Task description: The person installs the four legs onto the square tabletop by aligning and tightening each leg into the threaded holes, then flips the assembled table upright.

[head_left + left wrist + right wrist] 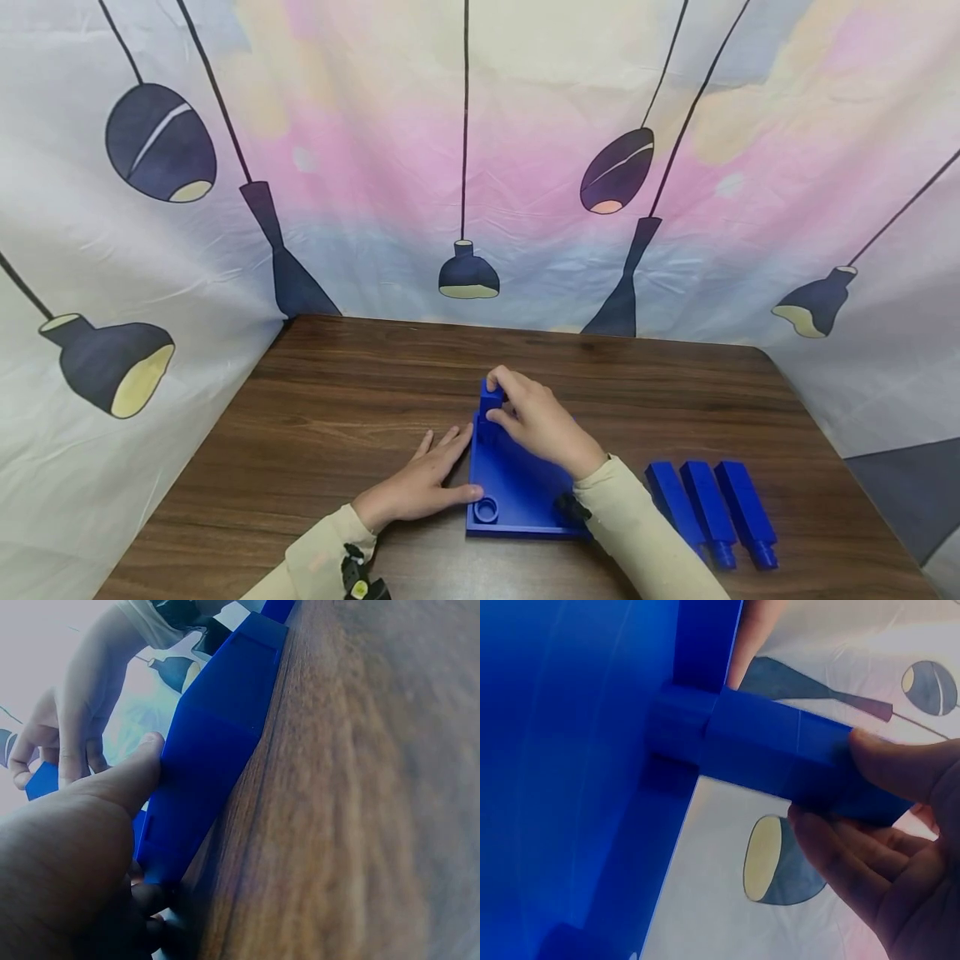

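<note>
A blue square panel (pixel 517 492) with a raised rim lies on the table, a round socket (pixel 486 510) showing in its near left corner. My right hand (pixel 543 421) grips the upper part of a blue square leg (pixel 757 750), thumb on one side and fingers on the other. The leg stands upright at the panel's far left corner, its lower end at a corner socket (pixel 676 724); how deep it sits I cannot tell. My left hand (pixel 420 487) rests along the panel's left edge with straight fingers, its thumb on the rim near the front.
Three more blue legs (pixel 708 512) lie side by side on the brown wooden table (pixel 337 417), right of the panel, their narrow round ends toward me. A cloth backdrop (pixel 375 167) printed with lamps hangs behind the table and at its sides.
</note>
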`<state>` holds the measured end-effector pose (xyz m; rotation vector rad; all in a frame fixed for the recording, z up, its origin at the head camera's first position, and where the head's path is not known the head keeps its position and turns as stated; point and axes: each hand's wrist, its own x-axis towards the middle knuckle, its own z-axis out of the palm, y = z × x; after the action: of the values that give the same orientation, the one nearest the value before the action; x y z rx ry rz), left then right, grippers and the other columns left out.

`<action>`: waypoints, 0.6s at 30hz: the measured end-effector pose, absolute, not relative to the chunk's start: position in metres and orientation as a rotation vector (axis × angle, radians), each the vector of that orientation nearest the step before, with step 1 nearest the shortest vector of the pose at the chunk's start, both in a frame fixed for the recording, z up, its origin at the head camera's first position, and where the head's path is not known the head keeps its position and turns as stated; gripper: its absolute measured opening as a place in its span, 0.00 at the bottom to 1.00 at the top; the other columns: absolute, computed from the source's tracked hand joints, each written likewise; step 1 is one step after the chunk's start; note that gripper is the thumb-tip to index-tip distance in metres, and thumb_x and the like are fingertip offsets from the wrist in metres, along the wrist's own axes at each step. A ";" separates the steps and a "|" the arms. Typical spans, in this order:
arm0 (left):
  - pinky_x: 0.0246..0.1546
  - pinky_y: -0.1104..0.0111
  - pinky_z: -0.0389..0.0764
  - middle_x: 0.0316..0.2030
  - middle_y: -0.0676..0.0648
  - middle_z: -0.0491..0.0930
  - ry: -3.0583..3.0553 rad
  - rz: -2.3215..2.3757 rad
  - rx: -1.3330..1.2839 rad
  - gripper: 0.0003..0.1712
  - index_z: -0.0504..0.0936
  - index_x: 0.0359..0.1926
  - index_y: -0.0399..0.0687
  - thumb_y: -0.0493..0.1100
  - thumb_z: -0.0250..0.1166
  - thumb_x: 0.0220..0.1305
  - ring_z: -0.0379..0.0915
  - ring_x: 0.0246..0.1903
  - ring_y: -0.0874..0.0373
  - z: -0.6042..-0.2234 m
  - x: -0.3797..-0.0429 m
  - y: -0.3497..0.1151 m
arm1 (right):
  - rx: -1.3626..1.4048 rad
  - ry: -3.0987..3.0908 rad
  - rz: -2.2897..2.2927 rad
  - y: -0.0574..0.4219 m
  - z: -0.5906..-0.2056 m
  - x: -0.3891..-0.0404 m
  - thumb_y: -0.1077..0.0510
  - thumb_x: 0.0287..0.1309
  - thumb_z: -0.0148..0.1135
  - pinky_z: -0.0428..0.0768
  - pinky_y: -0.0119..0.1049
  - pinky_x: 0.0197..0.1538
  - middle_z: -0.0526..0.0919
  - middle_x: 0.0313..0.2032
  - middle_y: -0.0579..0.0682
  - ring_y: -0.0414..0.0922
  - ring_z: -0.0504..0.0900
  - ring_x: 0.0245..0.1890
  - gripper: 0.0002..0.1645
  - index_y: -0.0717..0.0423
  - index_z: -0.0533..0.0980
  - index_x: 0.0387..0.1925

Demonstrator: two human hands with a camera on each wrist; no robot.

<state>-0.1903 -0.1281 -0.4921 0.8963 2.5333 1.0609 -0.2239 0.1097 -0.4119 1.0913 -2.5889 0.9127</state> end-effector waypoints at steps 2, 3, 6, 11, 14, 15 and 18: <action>0.76 0.32 0.30 0.82 0.35 0.50 2.530 1.070 0.898 0.55 0.49 0.83 0.33 0.62 0.65 0.74 0.39 0.82 0.36 -0.493 -0.191 -0.128 | 1.071 -2.586 0.915 0.108 -0.412 -0.223 0.64 0.68 0.70 0.87 0.37 0.42 0.80 0.40 0.48 0.47 0.89 0.42 0.19 0.52 0.67 0.48; 0.76 0.32 0.30 0.81 0.34 0.51 2.529 1.072 0.898 0.55 0.49 0.83 0.33 0.62 0.65 0.74 0.38 0.82 0.36 -0.493 -0.191 -0.128 | 1.061 -2.585 0.914 0.107 -0.413 -0.222 0.64 0.68 0.70 0.87 0.36 0.42 0.79 0.39 0.48 0.46 0.89 0.42 0.19 0.52 0.66 0.48; 0.75 0.32 0.29 0.81 0.33 0.51 2.528 1.073 0.898 0.56 0.49 0.83 0.32 0.62 0.65 0.74 0.38 0.82 0.36 -0.494 -0.191 -0.128 | 1.041 -2.580 0.907 0.105 -0.413 -0.221 0.64 0.67 0.71 0.86 0.36 0.41 0.77 0.36 0.46 0.46 0.89 0.41 0.20 0.52 0.65 0.45; 0.76 0.32 0.30 0.81 0.33 0.50 2.538 1.047 0.900 0.57 0.49 0.83 0.32 0.63 0.65 0.74 0.39 0.82 0.36 -0.494 -0.190 -0.129 | 1.020 -2.588 0.905 0.105 -0.414 -0.221 0.63 0.67 0.72 0.85 0.35 0.39 0.79 0.37 0.47 0.44 0.88 0.38 0.20 0.52 0.65 0.44; 0.76 0.33 0.31 0.81 0.34 0.50 2.547 1.030 0.900 0.56 0.49 0.83 0.33 0.64 0.64 0.74 0.39 0.82 0.37 -0.494 -0.190 -0.129 | 1.018 -2.610 0.908 0.106 -0.413 -0.221 0.62 0.68 0.71 0.87 0.37 0.41 0.84 0.44 0.52 0.46 0.89 0.41 0.20 0.54 0.67 0.50; 0.76 0.33 0.31 0.82 0.34 0.50 2.550 1.026 0.901 0.56 0.49 0.83 0.33 0.64 0.64 0.74 0.39 0.82 0.37 -0.494 -0.190 -0.129 | 1.020 -2.621 0.909 0.106 -0.413 -0.221 0.62 0.69 0.71 0.88 0.38 0.43 0.85 0.47 0.54 0.48 0.90 0.43 0.21 0.55 0.68 0.54; 0.77 0.34 0.31 0.82 0.35 0.50 2.553 1.015 0.906 0.56 0.48 0.83 0.35 0.64 0.63 0.75 0.38 0.82 0.38 -0.494 -0.191 -0.128 | 1.010 -2.678 0.901 0.109 -0.413 -0.221 0.60 0.71 0.69 0.89 0.42 0.47 0.84 0.57 0.59 0.51 0.90 0.48 0.30 0.56 0.66 0.66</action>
<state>-0.1905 -0.1280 -0.4940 0.9062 2.5531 1.0155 -0.2207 0.1087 -0.4126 1.0102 -2.6781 0.9007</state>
